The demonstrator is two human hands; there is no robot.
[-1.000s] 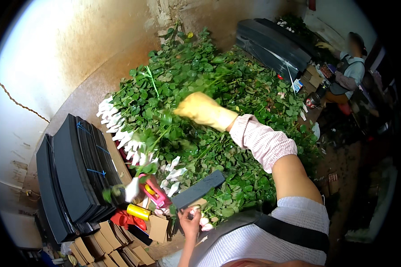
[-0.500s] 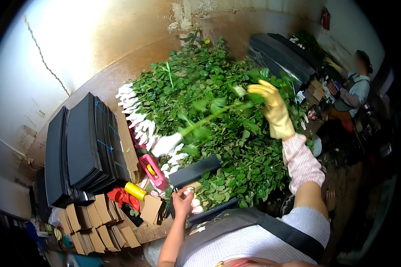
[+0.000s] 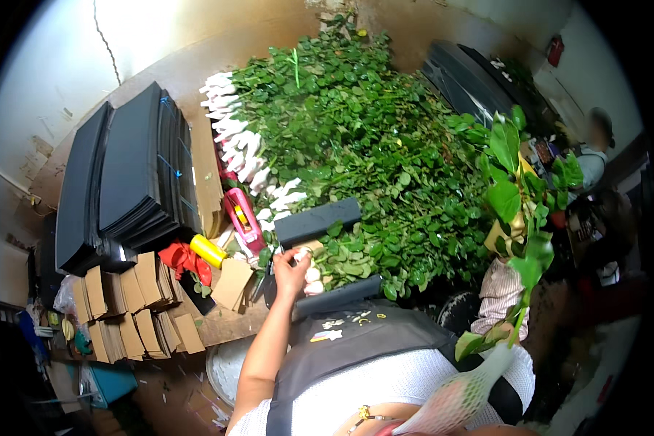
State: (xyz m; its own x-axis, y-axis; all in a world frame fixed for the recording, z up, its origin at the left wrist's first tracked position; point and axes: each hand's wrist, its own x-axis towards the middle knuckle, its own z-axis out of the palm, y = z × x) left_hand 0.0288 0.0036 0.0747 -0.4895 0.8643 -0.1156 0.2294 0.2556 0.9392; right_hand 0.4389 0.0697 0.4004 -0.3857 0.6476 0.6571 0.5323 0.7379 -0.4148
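Note:
My right hand (image 3: 507, 236), in a yellow rubber glove, is raised at the right, partly hidden by leaves. It is closed on the stem of a rose (image 3: 454, 392), whose bud points down toward my chest inside a white mesh net. My left hand (image 3: 291, 275) is bare, its fingertips pinched at a pale rose bud in a small row of rose buds (image 3: 313, 282) at the table's near edge. That row lies between two dark strips of sheet (image 3: 318, 221). Beyond spreads a big heap of leafy rose stems (image 3: 370, 152), with white-netted buds (image 3: 232, 131) along its left side.
Stacks of dark sheets (image 3: 127, 167) stand at the left, tied with blue string. Folded cardboard pieces (image 3: 131, 305), a red cloth (image 3: 178, 263), a yellow roll (image 3: 208, 251) and a pink tape dispenser (image 3: 244, 221) lie nearer. A co-worker (image 3: 594, 163) is at the far right.
My right hand has swung right and toward me with the rose, whose netted bud moved from above the heap to near my chest. My left hand stays at the row of buds.

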